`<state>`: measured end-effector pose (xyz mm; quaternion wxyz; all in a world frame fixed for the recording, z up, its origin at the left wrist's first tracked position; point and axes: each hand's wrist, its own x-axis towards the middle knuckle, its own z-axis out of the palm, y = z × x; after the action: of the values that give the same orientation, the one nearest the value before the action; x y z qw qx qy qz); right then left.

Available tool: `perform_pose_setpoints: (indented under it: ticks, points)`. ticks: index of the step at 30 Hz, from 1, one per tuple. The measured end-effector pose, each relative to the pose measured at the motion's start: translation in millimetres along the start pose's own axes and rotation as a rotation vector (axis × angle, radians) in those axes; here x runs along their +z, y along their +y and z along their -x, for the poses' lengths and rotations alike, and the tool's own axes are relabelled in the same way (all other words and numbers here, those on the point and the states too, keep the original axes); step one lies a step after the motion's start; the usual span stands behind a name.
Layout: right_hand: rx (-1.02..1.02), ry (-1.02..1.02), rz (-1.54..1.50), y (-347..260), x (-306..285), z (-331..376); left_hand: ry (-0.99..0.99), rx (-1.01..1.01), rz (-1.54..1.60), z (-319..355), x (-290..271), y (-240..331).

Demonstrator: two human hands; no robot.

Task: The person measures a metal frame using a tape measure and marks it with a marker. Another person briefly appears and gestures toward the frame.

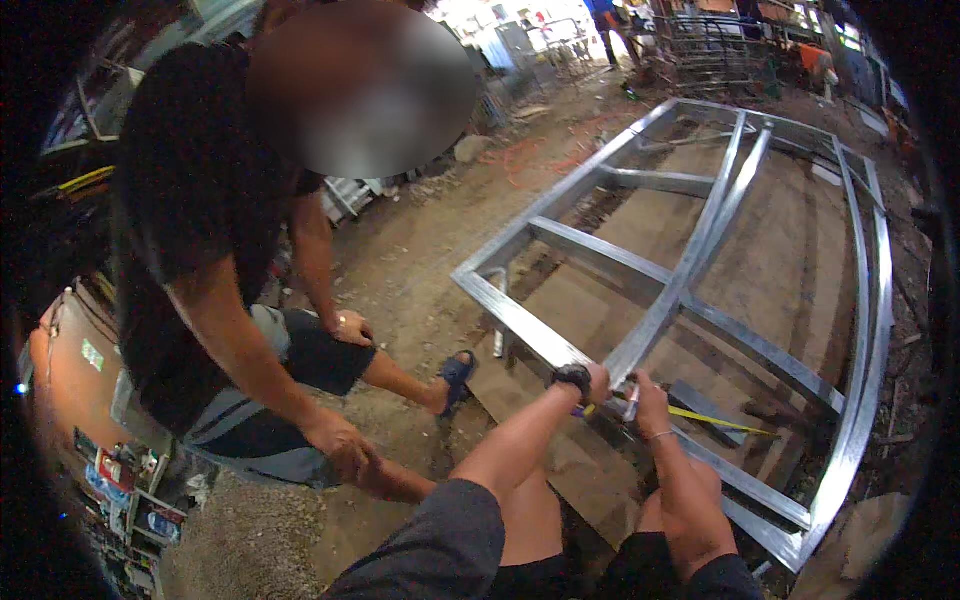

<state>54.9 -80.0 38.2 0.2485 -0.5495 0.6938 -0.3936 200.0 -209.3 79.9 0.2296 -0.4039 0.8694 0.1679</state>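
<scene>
Metal frame (683,283), extending beyond the fingers of the left hand (597,382), whose grip cannot be discerned; right hand (652,408), fingers closed on a slim pale object (631,402); yellow measuring tape (720,421) just right of them

Can read no words or numbers anywhere: too small to make out on the pale green label (92,355) stuck to the orange panel (62,385), too blurred along the yellow tape measure blade (712,419).
</scene>
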Motion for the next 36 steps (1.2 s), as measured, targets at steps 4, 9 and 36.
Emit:
perform_pose_setpoints:
  ticks: [4, 9, 36]
  points:
    - [0.021, -0.006, -0.253, 18, 31, -11, 0.052, 0.095, -0.060, 52, 25, 12]
    - [0.237, 0.131, -0.502, 53, 35, -41, 0.136, 0.002, 0.008, 141, 3, 102]
    - [0.239, 0.014, -0.833, 27, 51, -49, 0.001, 0.036, 0.211, 163, 40, 107]
